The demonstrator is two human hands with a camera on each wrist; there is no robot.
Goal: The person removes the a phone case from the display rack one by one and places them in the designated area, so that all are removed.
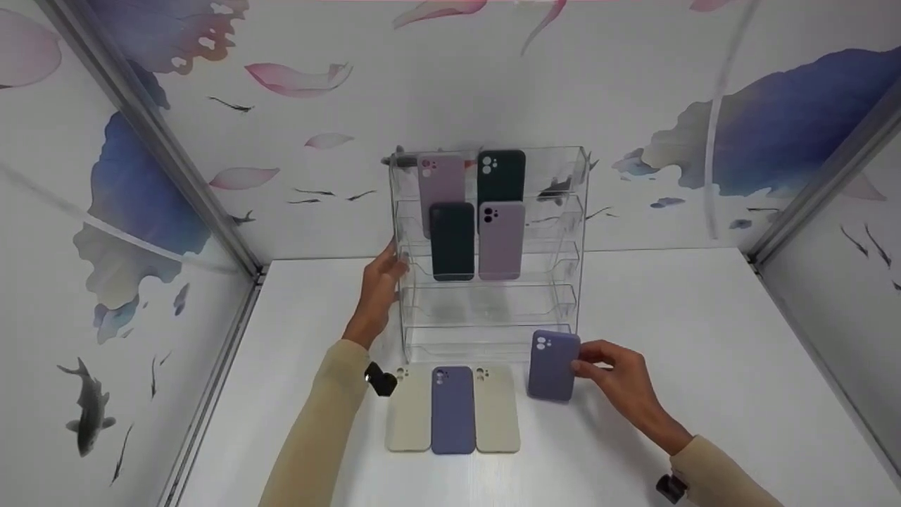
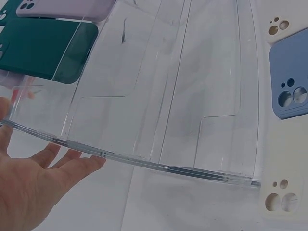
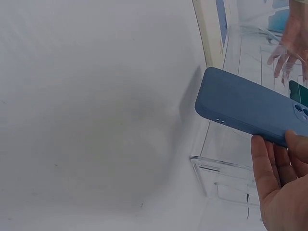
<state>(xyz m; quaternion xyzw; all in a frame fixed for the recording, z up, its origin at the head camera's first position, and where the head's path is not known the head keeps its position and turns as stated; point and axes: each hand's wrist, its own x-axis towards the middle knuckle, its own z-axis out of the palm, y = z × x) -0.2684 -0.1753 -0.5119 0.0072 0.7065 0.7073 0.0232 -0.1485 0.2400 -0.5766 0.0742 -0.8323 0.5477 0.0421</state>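
1. Purple case (image 1: 552, 366) is hanging just left of right hand (image 1: 623, 373), which is pinching its edge.
2. Further left, three cases (image 1: 453, 412) are lying on desk (image 1: 704, 338), seemingly remaining.
3. Beyond right hand, clear rack (image 1: 489, 303) is holding four cases (image 1: 452, 243); probably half done.
4. Left hand (image 1: 380, 292) is resting spread fingers against rack side.
5. Front cases (image 1: 501, 243) are partly hiding rear cases (image 1: 501, 172).

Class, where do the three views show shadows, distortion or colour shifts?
Head: the held phone case looks lavender, and grey blotches, perhaps shadows, show through the clear display rack; left wrist: the rack's edge bows, suggesting distortion; right wrist: that case looks blue, and a soft shadow darkens the white table.
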